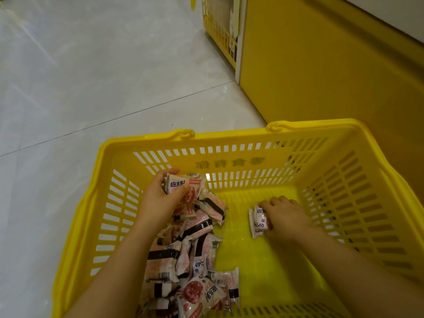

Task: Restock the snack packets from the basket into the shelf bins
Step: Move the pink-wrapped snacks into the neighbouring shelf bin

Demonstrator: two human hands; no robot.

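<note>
in the yellow basket [229, 154] (lower frame), the left hand [158, 198] gripped several snack packets [183, 187]; right hand [286, 216] fingers [273, 200] closed around a lone packet [258, 220]

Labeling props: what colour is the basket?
Yellow, slotted walls; the basket shows clearly in the head view.

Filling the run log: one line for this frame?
phase: picking | left hand: gripping packets | right hand: on small packets | basket: pile left, floor
</note>
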